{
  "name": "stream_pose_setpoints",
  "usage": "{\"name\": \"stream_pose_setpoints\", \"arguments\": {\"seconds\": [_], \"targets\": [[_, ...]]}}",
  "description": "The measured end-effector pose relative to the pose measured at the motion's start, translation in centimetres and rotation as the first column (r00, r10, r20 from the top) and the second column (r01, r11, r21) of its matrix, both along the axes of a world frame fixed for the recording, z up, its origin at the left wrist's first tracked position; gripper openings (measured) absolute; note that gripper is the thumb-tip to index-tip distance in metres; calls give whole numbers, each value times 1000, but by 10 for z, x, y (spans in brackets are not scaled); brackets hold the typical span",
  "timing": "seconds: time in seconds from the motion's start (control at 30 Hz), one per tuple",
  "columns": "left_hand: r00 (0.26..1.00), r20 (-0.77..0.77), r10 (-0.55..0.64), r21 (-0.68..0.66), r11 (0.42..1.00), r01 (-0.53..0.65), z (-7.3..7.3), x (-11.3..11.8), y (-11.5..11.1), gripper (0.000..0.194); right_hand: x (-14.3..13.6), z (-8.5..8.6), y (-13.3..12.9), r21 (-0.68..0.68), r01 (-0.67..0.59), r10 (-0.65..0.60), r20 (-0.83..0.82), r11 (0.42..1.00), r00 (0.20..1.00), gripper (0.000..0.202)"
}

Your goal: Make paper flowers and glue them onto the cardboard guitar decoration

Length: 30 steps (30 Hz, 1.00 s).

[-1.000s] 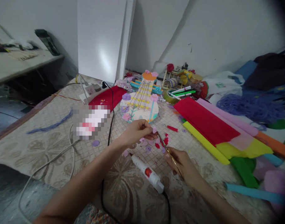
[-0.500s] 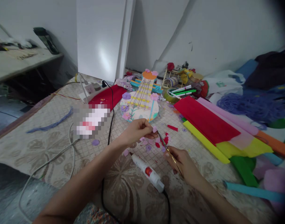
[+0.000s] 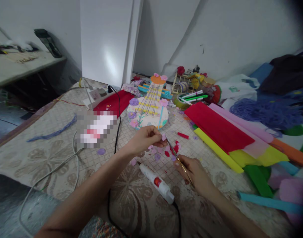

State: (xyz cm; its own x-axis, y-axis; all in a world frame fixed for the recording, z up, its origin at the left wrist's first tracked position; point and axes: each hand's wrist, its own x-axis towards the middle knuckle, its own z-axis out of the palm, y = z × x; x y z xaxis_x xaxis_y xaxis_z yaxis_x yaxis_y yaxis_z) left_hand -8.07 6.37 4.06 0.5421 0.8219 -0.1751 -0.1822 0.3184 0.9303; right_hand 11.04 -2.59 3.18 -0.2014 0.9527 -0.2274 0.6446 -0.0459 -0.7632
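Note:
Between the fingertips of my left hand [image 3: 151,138] is a small pink paper piece [image 3: 164,136]. My right hand [image 3: 191,170] grips a slim metal tool with gold-coloured parts [image 3: 183,166], which looks like scissors or tweezers; its tip meets the pink piece. Under and beside my hands lie small pink, red and purple paper bits [image 3: 157,157]. A white glue gun [image 3: 156,181] with a black cord rests nearer to me. Behind my left hand lies a guitar-shaped craft [image 3: 151,110] with paper flowers and wire strings.
Rolls of red crepe paper [image 3: 218,127] and yellow crepe paper [image 3: 215,148] lie on the right, near blue yarn [image 3: 255,112]. Pens [image 3: 194,96] stand behind. A power strip [image 3: 95,94], red cloth [image 3: 114,103] and cables occupy the left.
Both hands keep nearly the same pose around the pink piece and the metal tool. The whole view has shifted very slightly.

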Motion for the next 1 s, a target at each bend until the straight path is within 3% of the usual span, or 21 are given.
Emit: {"name": "stream_pose_setpoints", "arguments": {"seconds": [0.23, 0.47, 1.0], "targets": [[1000, 10, -3, -13, 1000, 3, -2, 0, -1, 15, 2, -6, -3, -63, -3, -9, -181, 998, 984, 41], [1000, 8, 9, -19, 1000, -9, -2, 2, -1, 12, 1, -3, -1, -41, 2, -6, -86, 999, 996, 39], [1000, 5, 20, -57, 998, -19, 0, 3, -2, 12, 4, 0, -3, -61, 14, -18, -74, 998, 997, 36]]}}
